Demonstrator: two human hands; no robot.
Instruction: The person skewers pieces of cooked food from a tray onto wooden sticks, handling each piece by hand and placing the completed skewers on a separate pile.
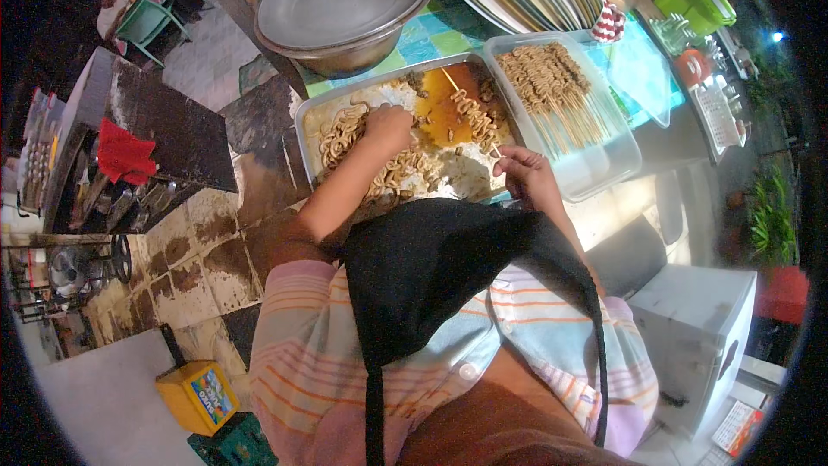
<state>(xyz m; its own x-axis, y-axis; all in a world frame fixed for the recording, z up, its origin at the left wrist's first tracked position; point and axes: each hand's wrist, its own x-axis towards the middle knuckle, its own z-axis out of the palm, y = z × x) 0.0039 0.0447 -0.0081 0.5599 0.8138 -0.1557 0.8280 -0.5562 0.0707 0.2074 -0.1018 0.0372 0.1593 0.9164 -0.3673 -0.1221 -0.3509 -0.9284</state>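
Note:
A wide metal tray (304, 142) lies in front of me, holding a heap of pale brown coiled intestine pieces (343, 134) and a pool of orange-brown liquid (442, 112). My left hand (390, 129) reaches into the heap, its fingers hidden from view. At the tray's near right corner, my right hand (526, 174) pinches the end of a bamboo skewer. Folded intestine (474, 116) is threaded along that skewer, which slants across the tray with its bare tip pointing away from me. Just right of the tray, a clear plastic container (617, 160) holds a stack of filled skewers (545, 82).
A large metal basin (345, 0) stands behind the tray. Stacked plates (517, 0) with cloths on them sit at the back right. A clear lid (642, 82) lies beyond the container. To the left is a dark counter with a red cloth (127, 153).

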